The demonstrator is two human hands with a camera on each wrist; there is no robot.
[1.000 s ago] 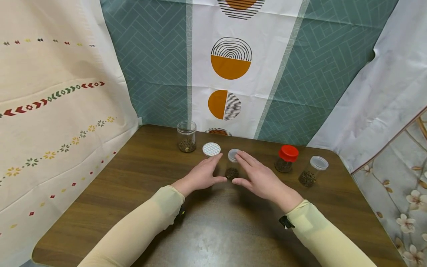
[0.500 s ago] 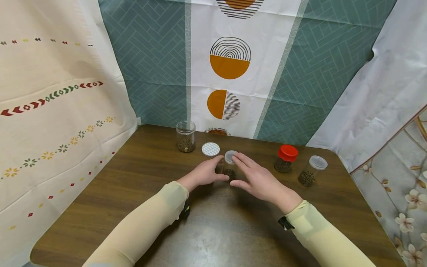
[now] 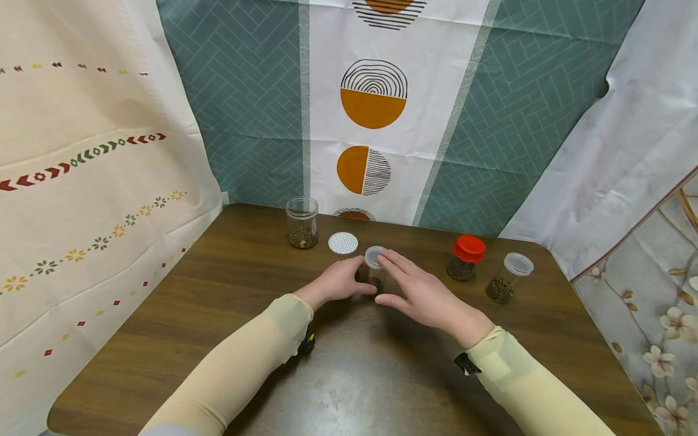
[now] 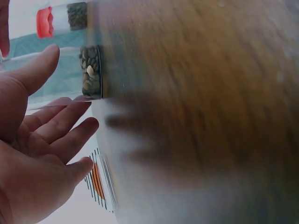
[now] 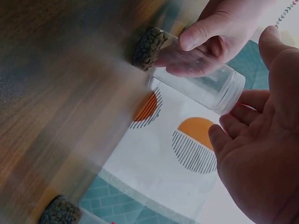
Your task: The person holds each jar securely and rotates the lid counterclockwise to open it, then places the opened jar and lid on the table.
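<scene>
A slim clear jar (image 3: pixel 374 272) with a pale lid stands at the middle of the table, dark beans at its bottom. My left hand (image 3: pixel 339 281) grips it from the left; in the right wrist view, the left thumb and fingers lie on either side of the jar (image 5: pixel 201 88). On the right, my right hand (image 3: pixel 420 295) is spread with the fingertips at the lid; the right wrist view shows that hand (image 5: pixel 266 135) with lightly bent fingers beside the jar's capped end. A round white patterned lid (image 3: pixel 343 243) lies behind my left hand.
A wider clear jar (image 3: pixel 302 224) with some beans stands at the back left. To the right are a red-capped jar (image 3: pixel 465 257) and a pale-capped jar (image 3: pixel 509 277), both holding beans. Patterned cloths hang behind the brown table (image 3: pixel 163 327).
My left hand has moved right and its fingers have come around the slim jar. The jar has shifted slightly left and nearer, while my right hand stays almost in place.
</scene>
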